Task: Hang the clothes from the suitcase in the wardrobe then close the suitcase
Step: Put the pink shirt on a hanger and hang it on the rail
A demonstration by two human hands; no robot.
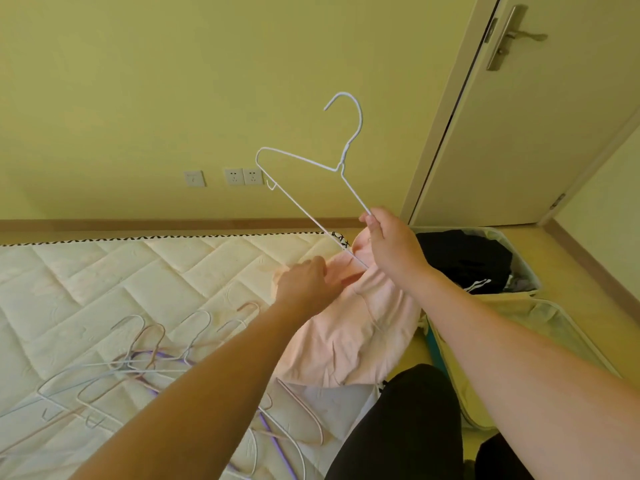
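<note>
Spare hangers [145, 362] sit in a loose pile on the mattress [104, 271], probably dumped within reach. Left hand [304, 282] pinches the neck end of the pink top [349, 327], seemingly opening it up so the wire can slide in. Right hand [388, 244] grips one shoulder of the white hanger [311, 161], hook tilted up, low end poking into the collar (soft, wrinkly cotton by the look). Suitcase [512, 306] lies open on the floor, dark clothes inside.

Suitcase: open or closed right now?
Open. The suitcase lies flat on the floor by the door, lid folded out toward the camera, dark clothes still showing in the far half.
</note>
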